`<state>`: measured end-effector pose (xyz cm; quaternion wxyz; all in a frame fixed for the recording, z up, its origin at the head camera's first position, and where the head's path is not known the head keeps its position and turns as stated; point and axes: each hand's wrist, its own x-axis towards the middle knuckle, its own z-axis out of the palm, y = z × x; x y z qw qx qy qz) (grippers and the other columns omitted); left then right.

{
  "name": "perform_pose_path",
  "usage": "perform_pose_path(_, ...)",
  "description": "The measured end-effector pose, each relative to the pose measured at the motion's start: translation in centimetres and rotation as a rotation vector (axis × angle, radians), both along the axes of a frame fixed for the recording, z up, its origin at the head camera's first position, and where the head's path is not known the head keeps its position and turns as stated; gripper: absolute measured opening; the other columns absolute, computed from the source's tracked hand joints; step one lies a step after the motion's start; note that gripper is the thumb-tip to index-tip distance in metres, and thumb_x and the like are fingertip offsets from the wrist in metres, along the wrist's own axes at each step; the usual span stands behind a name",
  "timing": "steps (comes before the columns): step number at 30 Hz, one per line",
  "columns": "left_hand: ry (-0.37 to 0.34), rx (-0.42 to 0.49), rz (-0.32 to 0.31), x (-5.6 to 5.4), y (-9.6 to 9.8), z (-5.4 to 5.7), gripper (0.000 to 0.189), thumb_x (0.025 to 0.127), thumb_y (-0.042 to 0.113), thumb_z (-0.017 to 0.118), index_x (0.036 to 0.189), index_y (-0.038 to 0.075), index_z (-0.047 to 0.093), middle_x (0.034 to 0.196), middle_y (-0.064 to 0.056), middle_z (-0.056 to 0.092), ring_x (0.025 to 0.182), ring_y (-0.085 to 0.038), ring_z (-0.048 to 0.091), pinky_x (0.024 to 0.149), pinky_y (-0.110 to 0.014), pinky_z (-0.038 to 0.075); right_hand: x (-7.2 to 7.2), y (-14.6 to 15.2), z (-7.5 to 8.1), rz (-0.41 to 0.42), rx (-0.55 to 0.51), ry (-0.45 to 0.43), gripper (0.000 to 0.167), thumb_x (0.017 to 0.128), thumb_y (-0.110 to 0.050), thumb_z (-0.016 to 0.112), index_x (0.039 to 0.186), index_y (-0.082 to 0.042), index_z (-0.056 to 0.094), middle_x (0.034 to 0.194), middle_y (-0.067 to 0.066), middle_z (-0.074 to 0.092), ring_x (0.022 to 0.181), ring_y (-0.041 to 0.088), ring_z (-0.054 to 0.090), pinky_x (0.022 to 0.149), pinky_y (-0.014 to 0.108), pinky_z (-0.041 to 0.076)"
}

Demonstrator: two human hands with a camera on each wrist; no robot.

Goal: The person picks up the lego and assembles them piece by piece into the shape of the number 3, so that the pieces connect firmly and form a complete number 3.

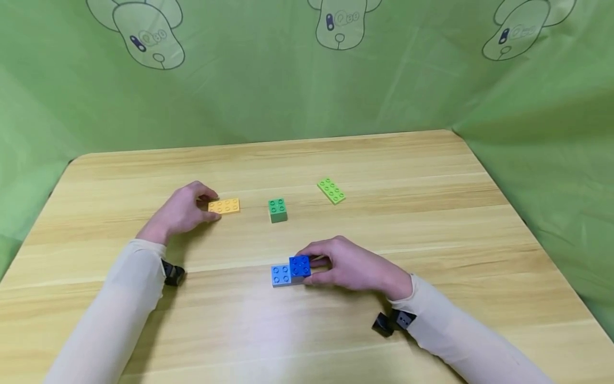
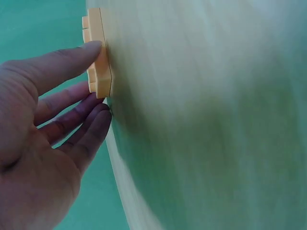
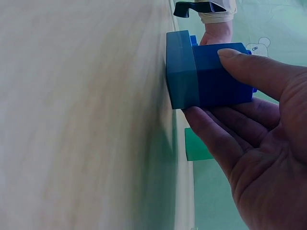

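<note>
On the left of the table, my left hand [image 1: 181, 212] pinches a flat yellow-orange toy brick [image 1: 228, 206] between thumb and fingers at its left end. The left wrist view shows the thumb across the side of this brick [image 2: 98, 26], its studs facing away from the table. Nearer to me, my right hand [image 1: 350, 266] grips a dark blue square brick [image 1: 299, 265] from the right. That brick is stacked on the right half of a longer light blue brick [image 1: 281, 277], whose left studs are uncovered. In the right wrist view, the thumb lies on the dark blue brick [image 3: 211, 72].
A green square brick [image 1: 278, 212] stands in the middle of the wooden table [image 1: 408, 213]. Behind it to the right lies a flat lime-green brick [image 1: 331, 190], set at an angle. A green curtain [image 1: 268, 96] with printed outlines hangs beyond the table's far edge.
</note>
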<state>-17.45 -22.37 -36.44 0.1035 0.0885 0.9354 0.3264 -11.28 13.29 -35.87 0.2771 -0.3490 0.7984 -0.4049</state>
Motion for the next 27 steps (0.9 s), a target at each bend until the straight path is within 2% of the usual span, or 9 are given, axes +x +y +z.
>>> perform_pose_path(6, 0.016, -0.007, -0.003, 0.00, 0.07, -0.12, 0.037, 0.084, 0.005, 0.077, 0.117, -0.004, 0.064, 0.113, -0.017, 0.057, 0.103, -0.033, 0.052, 0.094, -0.048, 0.043, 0.01, 0.11, -0.06, -0.001, 0.007, 0.000, 0.035, 0.089, -0.013, 0.075, 0.122, -0.007, 0.066, 0.116, 0.000, 0.067, 0.103, 0.009, 0.065, 0.086, 0.026, 0.053)
perform_pose_path(13, 0.012, -0.003, 0.009, 0.05, 0.13, -0.21, 0.037, 0.085, 0.007, 0.076, 0.118, -0.005, 0.063, 0.113, -0.017, 0.055, 0.103, -0.032, 0.051, 0.095, -0.047, 0.042, 0.02, 0.03, 0.04, 0.008, 0.004, 0.002, 0.035, 0.089, -0.012, 0.075, 0.122, -0.006, 0.065, 0.115, 0.001, 0.067, 0.103, 0.009, 0.065, 0.086, 0.025, 0.053)
perform_pose_path(21, 0.029, 0.011, 0.029, -0.15, 0.18, 0.21, 0.039, 0.084, 0.009, 0.078, 0.117, -0.006, 0.064, 0.108, -0.016, 0.056, 0.096, -0.031, 0.051, 0.085, -0.042, 0.044, 0.01, -0.16, 0.15, 0.000, 0.010, 0.011, 0.034, 0.089, -0.013, 0.075, 0.121, -0.008, 0.066, 0.115, -0.001, 0.067, 0.104, 0.007, 0.064, 0.088, 0.024, 0.052)
perform_pose_path(27, 0.030, 0.041, 0.044, -0.07, 0.38, -0.08, 0.041, 0.084, 0.008, 0.078, 0.119, -0.006, 0.063, 0.110, -0.016, 0.055, 0.100, -0.032, 0.054, 0.089, -0.045, 0.046, 0.13, -0.09, 0.25, 0.000, 0.031, 0.019, 0.034, 0.089, -0.014, 0.075, 0.122, -0.008, 0.065, 0.116, -0.001, 0.066, 0.105, 0.008, 0.063, 0.088, 0.024, 0.052)
